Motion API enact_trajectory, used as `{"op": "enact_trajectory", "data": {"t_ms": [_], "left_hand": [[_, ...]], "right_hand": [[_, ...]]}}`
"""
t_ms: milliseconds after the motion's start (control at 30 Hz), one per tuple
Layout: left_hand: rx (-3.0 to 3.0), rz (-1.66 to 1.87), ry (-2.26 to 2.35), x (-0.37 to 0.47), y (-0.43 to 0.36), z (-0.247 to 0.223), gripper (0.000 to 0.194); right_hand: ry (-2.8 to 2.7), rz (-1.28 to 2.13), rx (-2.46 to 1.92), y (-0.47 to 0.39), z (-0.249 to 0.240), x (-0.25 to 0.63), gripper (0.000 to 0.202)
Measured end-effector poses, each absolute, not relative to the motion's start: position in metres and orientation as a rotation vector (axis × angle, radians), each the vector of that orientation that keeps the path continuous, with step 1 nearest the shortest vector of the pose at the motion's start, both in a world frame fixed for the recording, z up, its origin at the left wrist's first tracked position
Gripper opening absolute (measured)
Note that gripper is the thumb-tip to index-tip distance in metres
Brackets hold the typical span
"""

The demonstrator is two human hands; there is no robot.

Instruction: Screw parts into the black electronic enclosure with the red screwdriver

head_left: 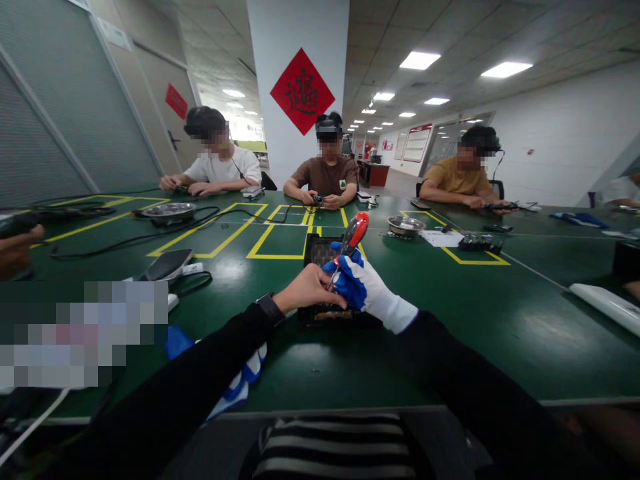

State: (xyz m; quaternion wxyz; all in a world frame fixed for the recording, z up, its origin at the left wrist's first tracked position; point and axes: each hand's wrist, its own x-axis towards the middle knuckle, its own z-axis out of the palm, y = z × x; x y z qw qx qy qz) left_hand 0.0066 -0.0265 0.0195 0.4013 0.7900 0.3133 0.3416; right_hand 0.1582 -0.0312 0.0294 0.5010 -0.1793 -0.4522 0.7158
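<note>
1. Head view: gripping a red-and-black screwdriver (355, 232) in the gloved right hand (357, 283), tilted, tip down, above a black case (316, 250) on the green desk (480, 320).
2. Bending the bare left hand (311, 287) beside the screwdriver's lower end; impossible to tell whether pinching anything.
3. With a blue-and-white glove (253, 367) near the desk's front edge.
4. Facing three seated people (323, 175) across the desk.

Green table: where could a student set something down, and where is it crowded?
Right of the gloved right hand, the green table looks bare up to the white bar. So does the yellow-taped rectangle left of the black case. The left side is crowded: black cables, a grey-topped device, a blue-and-white glove beneath the left forearm.
</note>
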Motion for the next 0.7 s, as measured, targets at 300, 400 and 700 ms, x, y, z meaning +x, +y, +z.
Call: {"op": "enact_trajectory", "data": {"t_ms": [300, 400, 700], "left_hand": [[2.118, 0.855, 0.804, 0.005, -0.023, 0.017, 0.039], [2.129, 0.842, 0.786, 0.006, -0.024, 0.018, 0.041], [2.133, 0.820, 0.803, 0.005, -0.024, 0.017, 0.043]], "right_hand": [[-1.014, 1.934, -0.404, -0.031, 0.034, 0.160, 0.026], [-1.059, 1.839, -0.406, -0.030, 0.028, 0.158, 0.031], [-1.028, 1.769, -0.427, -0.028, 0.024, 0.156, 0.030]]}}
